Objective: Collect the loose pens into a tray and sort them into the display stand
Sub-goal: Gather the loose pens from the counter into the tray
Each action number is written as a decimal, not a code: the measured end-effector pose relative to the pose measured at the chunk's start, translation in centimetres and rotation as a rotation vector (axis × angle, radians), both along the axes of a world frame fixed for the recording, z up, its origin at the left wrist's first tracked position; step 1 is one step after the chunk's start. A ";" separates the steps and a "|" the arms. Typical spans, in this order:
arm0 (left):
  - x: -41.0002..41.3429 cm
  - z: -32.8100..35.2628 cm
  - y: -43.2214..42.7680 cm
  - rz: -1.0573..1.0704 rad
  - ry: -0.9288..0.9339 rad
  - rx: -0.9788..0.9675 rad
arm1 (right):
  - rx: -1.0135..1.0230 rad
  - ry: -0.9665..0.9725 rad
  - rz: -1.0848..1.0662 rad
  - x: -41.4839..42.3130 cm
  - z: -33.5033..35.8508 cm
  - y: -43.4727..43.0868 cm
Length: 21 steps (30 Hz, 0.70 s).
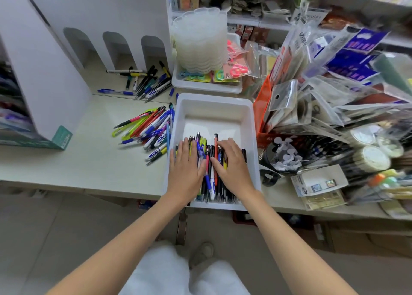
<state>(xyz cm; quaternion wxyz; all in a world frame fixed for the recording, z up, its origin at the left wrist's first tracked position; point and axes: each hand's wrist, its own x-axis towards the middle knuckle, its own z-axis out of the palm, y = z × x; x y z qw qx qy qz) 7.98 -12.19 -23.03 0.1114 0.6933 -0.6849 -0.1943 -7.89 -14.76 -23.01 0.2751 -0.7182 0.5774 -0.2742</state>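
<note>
At the near edge of the counter (89,161), both hands press flat on the pens in the tray (209,174).

Left hand (186,167) and right hand (234,165) rest side by side with fingers straight and slightly spread, palms down, gripping nothing; a few pens show in the gap between them. These pens lie lengthwise in the near half of the white tray (214,100), whose far half is bare. At nine o'clock from the tray, just beside its left wall, a heap of loose pens (151,134) lies on the counter. At eleven o'clock a second scatter of pens (147,82) lies at the foot of the white display stand (111,27) with arched slots. At twelve o'clock a second tray (207,88) holds a stack of translucent plastic pieces (200,42). At two o'clock packaged goods (323,82) crowd the counter.
</note>
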 end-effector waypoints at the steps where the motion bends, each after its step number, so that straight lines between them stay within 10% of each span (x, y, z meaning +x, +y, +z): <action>1: -0.3 0.0 -0.2 0.021 0.002 -0.017 | 0.013 -0.044 -0.021 0.0 0.0 0.3; 21: 1.7 0.3 -1.6 -0.080 0.012 0.019 | 0.126 -0.207 -0.128 -1.7 0.2 1.4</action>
